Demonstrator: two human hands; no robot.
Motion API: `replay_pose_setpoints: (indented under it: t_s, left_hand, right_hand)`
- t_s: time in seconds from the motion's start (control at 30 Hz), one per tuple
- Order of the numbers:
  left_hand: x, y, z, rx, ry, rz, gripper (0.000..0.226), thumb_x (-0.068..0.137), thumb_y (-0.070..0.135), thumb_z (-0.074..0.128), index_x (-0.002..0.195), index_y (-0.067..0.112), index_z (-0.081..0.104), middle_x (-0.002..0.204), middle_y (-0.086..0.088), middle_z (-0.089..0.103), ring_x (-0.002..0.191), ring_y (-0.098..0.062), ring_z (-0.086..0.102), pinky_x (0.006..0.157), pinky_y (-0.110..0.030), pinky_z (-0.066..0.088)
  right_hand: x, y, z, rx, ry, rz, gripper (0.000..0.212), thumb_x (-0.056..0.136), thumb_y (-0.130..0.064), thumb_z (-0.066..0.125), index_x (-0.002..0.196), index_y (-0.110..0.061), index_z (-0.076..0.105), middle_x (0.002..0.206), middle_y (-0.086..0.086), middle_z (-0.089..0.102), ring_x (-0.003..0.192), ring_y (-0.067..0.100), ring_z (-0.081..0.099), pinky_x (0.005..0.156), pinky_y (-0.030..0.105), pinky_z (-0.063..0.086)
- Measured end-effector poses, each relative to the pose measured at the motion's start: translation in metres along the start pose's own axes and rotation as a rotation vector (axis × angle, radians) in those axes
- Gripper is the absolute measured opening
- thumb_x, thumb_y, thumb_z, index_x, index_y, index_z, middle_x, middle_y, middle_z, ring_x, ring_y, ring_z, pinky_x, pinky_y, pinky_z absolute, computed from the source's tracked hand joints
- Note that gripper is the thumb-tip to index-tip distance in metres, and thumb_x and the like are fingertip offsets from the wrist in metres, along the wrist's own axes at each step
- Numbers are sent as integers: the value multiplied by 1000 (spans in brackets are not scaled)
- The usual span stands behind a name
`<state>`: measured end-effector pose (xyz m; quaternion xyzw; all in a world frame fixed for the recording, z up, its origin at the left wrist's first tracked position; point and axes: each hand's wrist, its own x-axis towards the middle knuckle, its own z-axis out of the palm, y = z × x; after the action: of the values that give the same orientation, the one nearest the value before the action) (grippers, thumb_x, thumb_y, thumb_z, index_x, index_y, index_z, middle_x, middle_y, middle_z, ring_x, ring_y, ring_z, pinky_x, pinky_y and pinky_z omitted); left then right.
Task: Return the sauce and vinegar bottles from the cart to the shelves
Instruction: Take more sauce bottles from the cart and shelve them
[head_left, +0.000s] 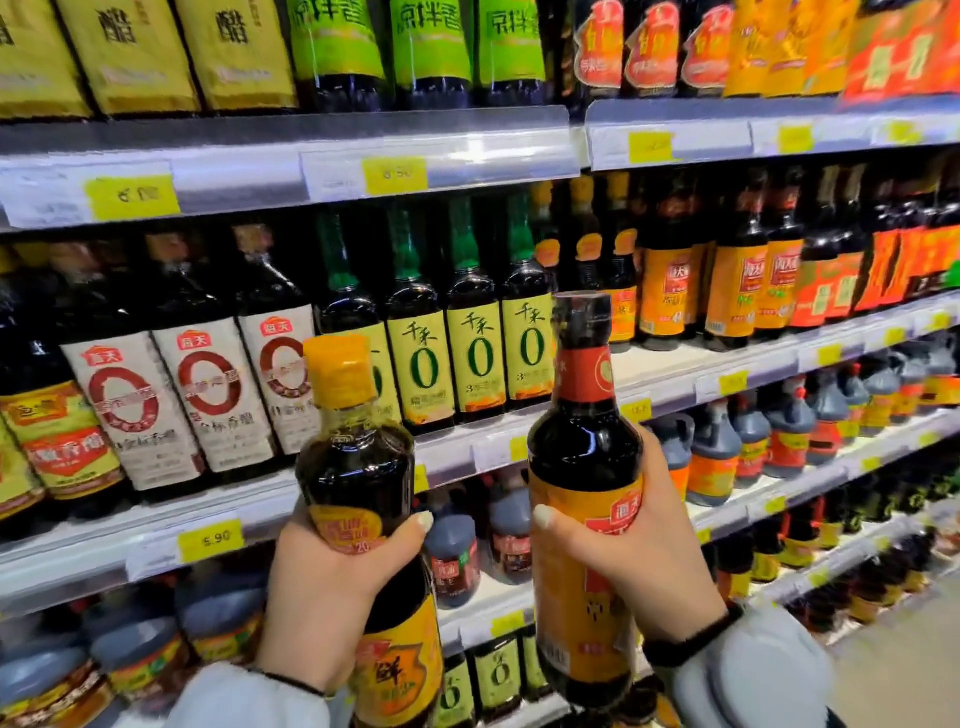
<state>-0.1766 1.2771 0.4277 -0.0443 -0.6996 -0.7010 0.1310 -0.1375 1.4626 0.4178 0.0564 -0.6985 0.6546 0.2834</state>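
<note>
Inside both grips (332, 587) (644, 561), upright bottles (358, 467) (582, 457)

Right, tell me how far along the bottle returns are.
Done: nothing I can confirm; the cart is out of view, and the shelves are lined with bottles. In hand: the left hand grips a yellow-capped sauce bottle, the right hand an orange-labelled dark bottle, both upright before the shelves. Left: both need shelving; similar orange-labelled bottles stand on the middle shelf, to the right.

Two held bottles (363, 467) before shelves (441, 150)
</note>
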Motion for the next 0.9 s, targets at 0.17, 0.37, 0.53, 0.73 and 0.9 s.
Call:
replay_pose_setpoints:
  t_s: [0.17,0.37,0.53,0.73,0.9]
  left_hand:
    - [-8,-1,85,-33,57,-17,54,32,26,82,81,15,62,75,-7,69,70,-25,63,72,-37,50]
    - [-17,5,154,-44,139,-6,75,19,45,71,87,14,64,75,-4,70,68,-20,63,71,-35,52]
    - [-8,9,195,-23,124,10,72,22,45,70,85,11,65,65,0,70,59,-16,61,62,-29,48]
    - [15,8,229,-4,104,44,69,21,44,71,82,14,63,76,-8,69,69,-23,61,78,-45,51]
    - [40,5,250,-30,2,43,71,23,40,75,88,14,66,76,-5,73,72,-23,67,73,-41,53]
  right_hand:
    - [36,13,-79,-10,-42,-3,71,37,-35,78,100,-37,46,89,-19,67,80,-6,64,67,9,50]
    - [72,16,-144,-2,-93,5,72,36,-38,77,101,-40,45,90,-19,64,80,-8,63,67,6,49]
    - [96,22,-175,8,-137,1,76,34,-44,72,104,-41,44,95,-16,64,83,-7,63,69,7,49]
    - [126,35,-189,23,-107,-58,71,37,-42,71,103,-37,44,95,-37,61,84,-11,61,69,5,47]
    - [150,46,-196,59,-75,-42,70,35,-34,76,99,-34,46,89,-18,65,78,-10,63,63,6,47]
